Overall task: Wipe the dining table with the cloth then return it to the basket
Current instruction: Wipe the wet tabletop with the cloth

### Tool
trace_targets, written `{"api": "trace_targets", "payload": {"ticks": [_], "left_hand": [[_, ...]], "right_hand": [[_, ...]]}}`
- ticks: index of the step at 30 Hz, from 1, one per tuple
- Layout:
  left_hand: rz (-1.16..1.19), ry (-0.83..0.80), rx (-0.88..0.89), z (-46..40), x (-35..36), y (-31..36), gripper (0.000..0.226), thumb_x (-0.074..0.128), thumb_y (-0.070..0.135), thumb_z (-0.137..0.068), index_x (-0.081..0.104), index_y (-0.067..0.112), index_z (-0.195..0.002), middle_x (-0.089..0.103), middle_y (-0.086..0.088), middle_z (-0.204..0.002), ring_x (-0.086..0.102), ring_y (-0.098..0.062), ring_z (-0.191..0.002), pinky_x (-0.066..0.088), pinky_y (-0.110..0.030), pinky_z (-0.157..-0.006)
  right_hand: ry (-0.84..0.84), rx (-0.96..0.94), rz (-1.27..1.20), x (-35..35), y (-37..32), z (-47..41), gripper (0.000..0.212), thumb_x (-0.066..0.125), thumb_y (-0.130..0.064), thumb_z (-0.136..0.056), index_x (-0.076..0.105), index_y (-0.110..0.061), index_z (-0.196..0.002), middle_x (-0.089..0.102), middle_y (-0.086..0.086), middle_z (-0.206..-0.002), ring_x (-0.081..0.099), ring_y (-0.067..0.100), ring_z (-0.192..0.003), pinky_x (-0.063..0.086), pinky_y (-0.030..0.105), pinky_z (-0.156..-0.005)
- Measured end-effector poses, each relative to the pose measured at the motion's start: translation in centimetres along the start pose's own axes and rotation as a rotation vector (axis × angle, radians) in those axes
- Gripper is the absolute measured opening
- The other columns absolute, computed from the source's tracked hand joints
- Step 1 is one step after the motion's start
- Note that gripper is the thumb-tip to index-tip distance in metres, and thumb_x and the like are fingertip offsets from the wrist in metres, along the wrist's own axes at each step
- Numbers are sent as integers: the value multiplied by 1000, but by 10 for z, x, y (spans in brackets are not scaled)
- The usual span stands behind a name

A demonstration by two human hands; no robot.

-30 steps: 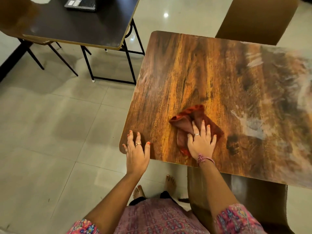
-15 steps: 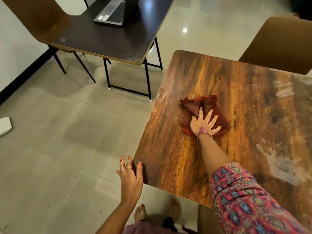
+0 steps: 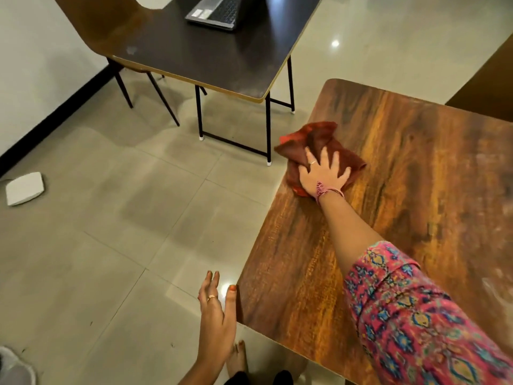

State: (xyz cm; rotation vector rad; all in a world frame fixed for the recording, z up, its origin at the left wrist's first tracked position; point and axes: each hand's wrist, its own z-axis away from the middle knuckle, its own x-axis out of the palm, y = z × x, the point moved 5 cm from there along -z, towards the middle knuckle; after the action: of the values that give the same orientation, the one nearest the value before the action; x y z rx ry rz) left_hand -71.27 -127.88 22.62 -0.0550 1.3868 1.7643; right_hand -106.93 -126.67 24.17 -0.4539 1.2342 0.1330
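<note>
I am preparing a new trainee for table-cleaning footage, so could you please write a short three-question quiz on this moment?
1. True or false: the right hand presses flat on the cloth with its fingers spread.
2. Where on the dining table does the cloth lie? A) at the middle B) at the left edge, partly overhanging it C) at the near corner
3. Fill in: the left hand is beside the table's near ____ corner, holding nothing.

Key
1. True.
2. B.
3. Left.
</note>
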Motion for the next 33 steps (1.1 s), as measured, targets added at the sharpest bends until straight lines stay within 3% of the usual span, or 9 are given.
{"api": "trace_targets", "payload": {"ticks": [7,12,18,21,22,26,28,30,33], "left_hand": [[43,120,-12,-11,-17,-4,52,37,37,-96,34,14,-143,27,-4,-150,34,-23,-134,26,-27,-100],[142,186,2,-17,-35,-6,50,36,36,-98,35,12,-142,29,-6,-148,35,-25,-134,30,-33,-106],[216,236,-43,-10,-49,-14,46,36,35,-99,38,13,-140,32,-7,-146,39,-25,-132,30,-35,-107],[296,234,-97,-7,-53,-18,42,38,34,-100,41,14,-137,36,-6,-143,42,-22,-128,31,-28,-102],[318,233,-112,-5,-54,-20,41,38,33,-100,42,15,-136,38,-6,-142,43,-21,-127,31,-27,-101],[390,249,-151,-3,-63,-29,34,40,34,-99,50,17,-127,48,-5,-135,46,-18,-122,33,-27,-98],[486,215,-182,-2,-66,-31,28,42,33,-99,56,20,-119,56,-3,-126,50,-20,-121,36,-32,-102],[638,152,-210,-1,-69,-29,24,41,30,-100,61,18,-107,62,-2,-113,56,-25,-116,42,-38,-101],[758,4,-310,1,-76,-30,29,40,32,-100,63,16,-98,67,-8,-108,65,-21,-96,49,-32,-83]], "right_hand": [[-124,-618,116,53,-47,134,45,42,-42,-89,48,-38,-133,31,-13,-153,12,18,-146,4,57,-114],[-149,-752,117,79,-45,256,47,42,-45,-82,51,-41,-129,42,-14,-147,38,21,-138,26,58,-106],[-356,-896,169,109,-8,347,36,50,-50,-75,66,-46,-107,48,-25,-138,46,7,-131,23,45,-106],[-469,-735,166,103,14,354,32,54,-53,-69,69,-49,-97,59,-33,-120,59,-6,-109,16,31,-105],[-431,-673,127,95,17,353,33,50,-50,-73,68,-48,-100,59,-33,-119,57,-8,-108,15,27,-104],[-517,-433,-311,80,5,343,33,38,-35,-99,53,-38,-128,46,-23,-139,34,-6,-128,2,22,-106],[-675,-133,-690,65,-4,341,29,41,-31,-101,57,-28,-126,56,-6,-134,47,10,-128,23,32,-114],[-831,188,-1156,53,-8,342,26,49,-27,-98,64,-14,-115,65,13,-122,63,25,-112,46,39,-102],[-932,479,-1502,40,-6,348,38,54,-36,-93,64,-7,-115,66,16,-119,64,29,-109,46,43,-101]]}}
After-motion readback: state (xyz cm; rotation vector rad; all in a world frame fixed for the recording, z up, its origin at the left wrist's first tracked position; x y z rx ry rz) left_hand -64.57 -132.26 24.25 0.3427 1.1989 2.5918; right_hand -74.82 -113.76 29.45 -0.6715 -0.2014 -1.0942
